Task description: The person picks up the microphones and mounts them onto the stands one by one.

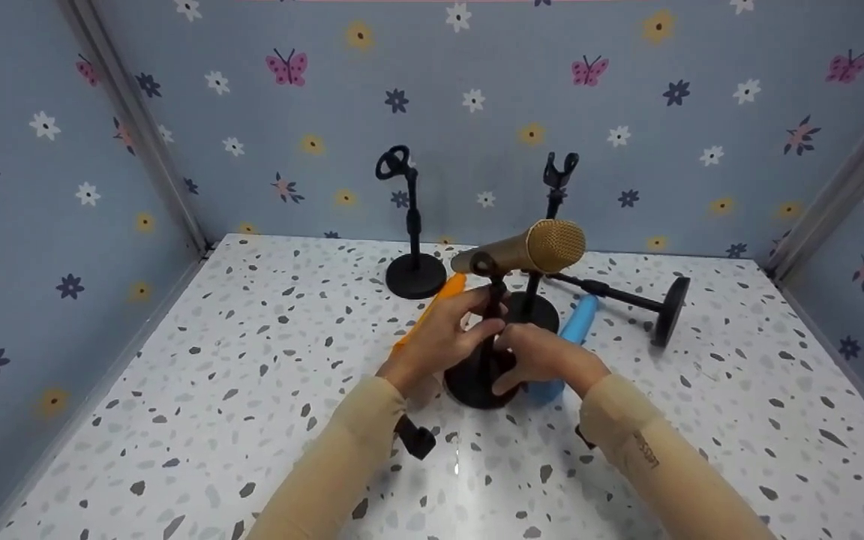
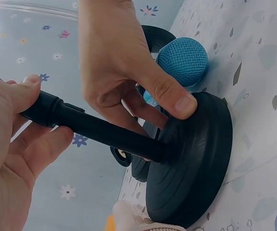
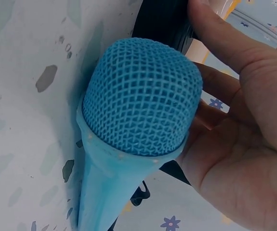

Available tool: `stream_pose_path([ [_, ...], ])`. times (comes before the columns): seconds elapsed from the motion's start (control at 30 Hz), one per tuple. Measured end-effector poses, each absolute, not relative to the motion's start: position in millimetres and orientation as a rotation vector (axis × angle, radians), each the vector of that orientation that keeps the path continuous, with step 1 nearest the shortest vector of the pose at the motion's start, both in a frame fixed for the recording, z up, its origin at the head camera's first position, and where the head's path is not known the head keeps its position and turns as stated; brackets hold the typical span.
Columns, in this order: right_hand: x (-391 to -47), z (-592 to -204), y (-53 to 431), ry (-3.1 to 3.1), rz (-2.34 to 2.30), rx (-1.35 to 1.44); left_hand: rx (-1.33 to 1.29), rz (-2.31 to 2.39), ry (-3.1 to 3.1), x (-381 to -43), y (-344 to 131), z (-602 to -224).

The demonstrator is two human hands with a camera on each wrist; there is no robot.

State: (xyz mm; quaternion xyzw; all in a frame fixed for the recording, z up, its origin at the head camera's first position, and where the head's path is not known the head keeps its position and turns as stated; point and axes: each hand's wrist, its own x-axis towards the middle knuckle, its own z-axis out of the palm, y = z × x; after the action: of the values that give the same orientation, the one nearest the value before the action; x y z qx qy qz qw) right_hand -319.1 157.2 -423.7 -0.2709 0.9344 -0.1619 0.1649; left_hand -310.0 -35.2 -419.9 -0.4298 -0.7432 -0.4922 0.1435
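Note:
A gold microphone sits in the clip of a black microphone stand, above both hands in the head view. My left hand grips the upper part of the pole; the left wrist view shows thumb and fingers around its collar. Lower down, my right hand holds the stand at its round base, thumb on the top face and fingers curled behind the pole. Close beside that hand, a blue microphone lies on the table. An orange microphone handle shows behind the left hand.
At the back left a black stand stands upright with its holder unfilled. Another upright stand rises behind the gold microphone. To the right, a third stand lies on its side. Patterned walls enclose the speckled table.

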Motion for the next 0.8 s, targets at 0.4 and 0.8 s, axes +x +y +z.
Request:
stream_pose_path([
  [0.4,-318.4,-422.1,157.1,2.653,-0.484,-0.784,-1.254,-1.427,-2.069,-310.7,-34.5,-420.7],
  [0.8,-316.3,-422.7,156.0,2.654,-0.503,-0.714,-1.182,-1.392,-2.049,-312.9,-31.1,-426.2],
])
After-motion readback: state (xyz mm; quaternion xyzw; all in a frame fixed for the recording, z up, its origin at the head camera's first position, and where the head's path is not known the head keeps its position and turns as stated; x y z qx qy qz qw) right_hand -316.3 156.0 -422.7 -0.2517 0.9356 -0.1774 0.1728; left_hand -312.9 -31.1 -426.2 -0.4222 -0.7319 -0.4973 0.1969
